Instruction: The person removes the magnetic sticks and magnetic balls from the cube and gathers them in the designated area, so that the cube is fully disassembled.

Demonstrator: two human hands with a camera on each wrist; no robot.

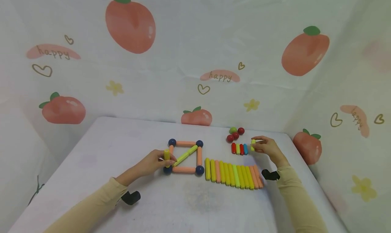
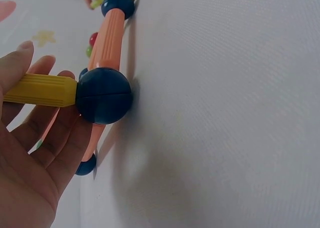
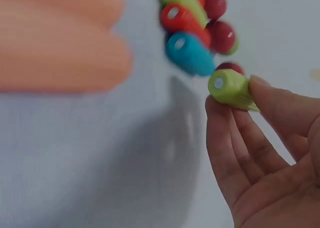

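Note:
A square frame lies on the table, made of orange magnetic sticks (image 1: 184,170) with blue balls (image 1: 199,170) at its corners. Two lime sticks (image 1: 185,155) run end to end diagonally across it. At the near left corner, my left hand (image 1: 152,163) holds a yellow stick (image 2: 42,90) upright, its lower end against the corner's blue ball (image 2: 104,96); the fingers reach down beside that ball. My right hand (image 1: 266,148) pinches a short lime stick (image 3: 231,89) between thumb and fingertips, just right of a row of short sticks that ends in a blue one (image 1: 245,149).
Right of the frame, a long row of yellow, orange and lime sticks (image 1: 229,173) lies side by side. Red balls (image 1: 241,131) and a green ball (image 1: 233,130) sit behind the short sticks. A printed cloth (image 1: 171,70) hangs along the table's back edge.

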